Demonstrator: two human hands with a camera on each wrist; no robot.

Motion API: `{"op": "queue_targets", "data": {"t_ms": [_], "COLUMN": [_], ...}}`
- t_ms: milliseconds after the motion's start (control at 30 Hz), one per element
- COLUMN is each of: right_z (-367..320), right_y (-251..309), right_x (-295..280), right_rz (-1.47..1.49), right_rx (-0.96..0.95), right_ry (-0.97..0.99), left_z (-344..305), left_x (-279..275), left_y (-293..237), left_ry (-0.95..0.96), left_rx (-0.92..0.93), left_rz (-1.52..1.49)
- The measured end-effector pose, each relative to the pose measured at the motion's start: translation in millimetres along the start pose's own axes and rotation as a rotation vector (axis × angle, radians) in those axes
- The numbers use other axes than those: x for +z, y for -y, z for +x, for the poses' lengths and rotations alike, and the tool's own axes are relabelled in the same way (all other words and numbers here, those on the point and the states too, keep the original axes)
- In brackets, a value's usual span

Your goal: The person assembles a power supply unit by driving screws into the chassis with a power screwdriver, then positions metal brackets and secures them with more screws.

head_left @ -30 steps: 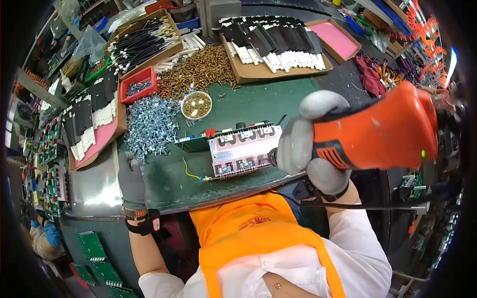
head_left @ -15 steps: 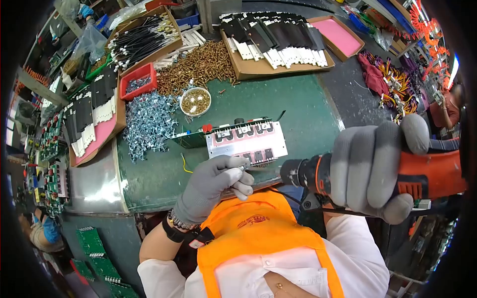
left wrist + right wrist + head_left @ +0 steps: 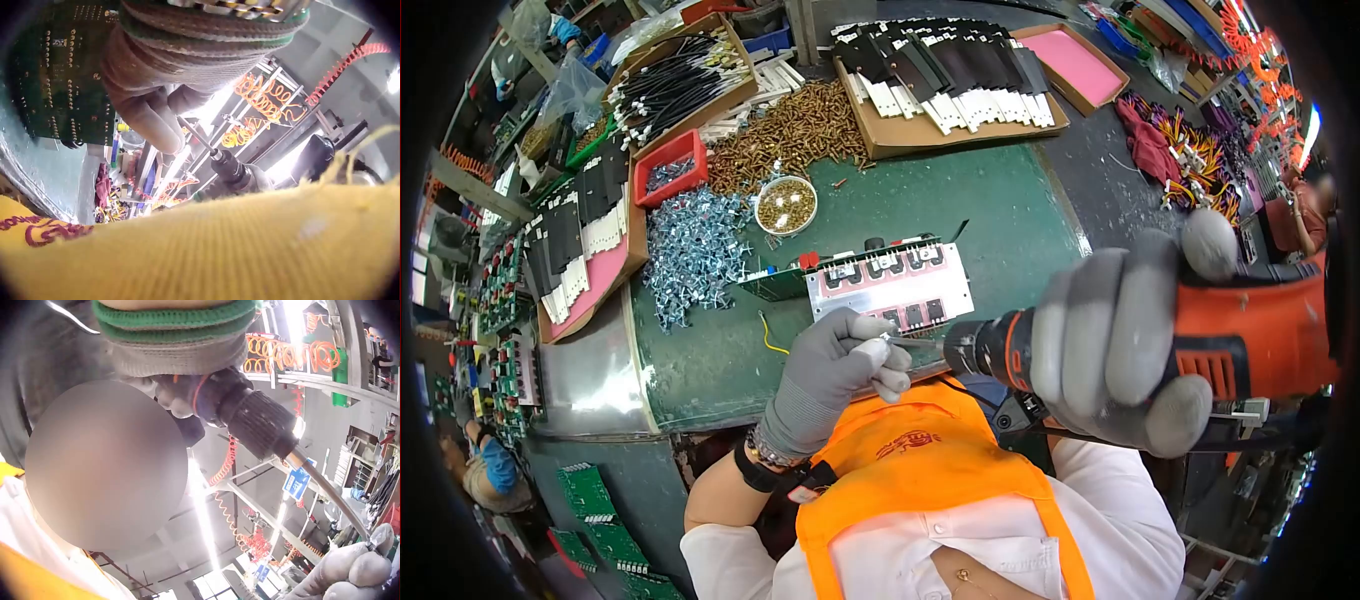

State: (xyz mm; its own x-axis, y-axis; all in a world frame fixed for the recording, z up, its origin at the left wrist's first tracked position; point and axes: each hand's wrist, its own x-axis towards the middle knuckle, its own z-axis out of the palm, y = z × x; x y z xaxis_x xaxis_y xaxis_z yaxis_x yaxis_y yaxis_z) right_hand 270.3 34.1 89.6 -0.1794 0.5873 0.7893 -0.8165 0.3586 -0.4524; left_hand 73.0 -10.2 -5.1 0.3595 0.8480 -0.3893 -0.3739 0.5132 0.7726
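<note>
My gloved left hand (image 3: pixel 835 365) is in front of the circuit board, thumb and fingertips pinching a small shiny metal piece (image 3: pixel 887 337), mostly hidden, that looks like a screw. My gloved right hand (image 3: pixel 1110 345) grips an orange and black power screwdriver (image 3: pixel 1260 330), held level and pointing left. Its long bit (image 3: pixel 334 500) reaches the left fingertips, also seen in the left wrist view as a thin metal shaft (image 3: pixel 197 132). Behind them lies a green circuit board (image 3: pixel 780 285) with a silver heat sink plate (image 3: pixel 880 299) carrying black components along both long edges.
Beyond the board sit a white bowl of small brassy screws (image 3: pixel 786 204), a heap of bluish metal pieces (image 3: pixel 690 255), a brass-coloured heap (image 3: pixel 790 140) and a red bin (image 3: pixel 670 170). Cardboard trays of black and white strips (image 3: pixel 945 75) line the back. A yellow wire (image 3: pixel 770 335) lies left.
My left hand has come from beside the bluish heap at left to the bit's tip. The right hand has drawn the screwdriver back from the heat sink, then slightly left toward the left fingers.
</note>
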Motion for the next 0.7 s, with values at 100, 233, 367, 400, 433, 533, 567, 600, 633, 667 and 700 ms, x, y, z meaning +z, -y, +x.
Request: {"op": "queue_targets", "data": {"t_ms": [100,233,367,400,433,533,567,600,633,667,700], "right_z": [-1.7,-3.7,-9.7,-11.6,-12.8,-15.6,-15.9,-15.7,-15.9,-17.8,-20.4], "right_y": [-5.0,4.9,8.0,7.3,7.0,2.3,2.9,4.1,5.6,9.4,14.6], "right_x": [-4.0,-8.2,0.9,0.7,-1.2,-8.1,-8.4,-8.9,-9.6,-10.7,-12.2], "right_rz": [0.034,-0.09,-0.292,-0.313,-0.318,-0.312,-0.312,-0.327,-0.342,-0.344,-0.296], "right_rx": [-0.044,0.07,0.162,0.179,0.178,0.208,0.206,0.223,0.238,0.234,0.283], "right_ry": [-0.008,-0.03,-0.309,-0.345,-0.349,-0.346,-0.347,-0.326,-0.306,-0.31,-0.269], "left_z": [3.5,9.1,19.8,21.2,22.3,23.4,21.8,19.0,15.8,13.0,13.4], "left_x": [7.4,19.2,26.9,28.3,29.4,27.1,25.4,24.2,21.9,20.5,20.3], "left_y": [0.1,-9.2,2.4,3.2,4.2,19.9,25.9,25.8,24.2,24.2,29.1], "left_ry": [-0.056,0.156,0.128,0.136,0.119,0.055,0.003,0.003,0.048,0.097,0.101], "left_rx": [0.051,-0.058,0.03,0.03,0.068,0.291,0.477,0.479,0.578,0.674,0.673], "left_rz": [0.143,0.415,0.749,0.75,0.845,0.969,0.994,0.997,1.263,1.528,1.529]}}
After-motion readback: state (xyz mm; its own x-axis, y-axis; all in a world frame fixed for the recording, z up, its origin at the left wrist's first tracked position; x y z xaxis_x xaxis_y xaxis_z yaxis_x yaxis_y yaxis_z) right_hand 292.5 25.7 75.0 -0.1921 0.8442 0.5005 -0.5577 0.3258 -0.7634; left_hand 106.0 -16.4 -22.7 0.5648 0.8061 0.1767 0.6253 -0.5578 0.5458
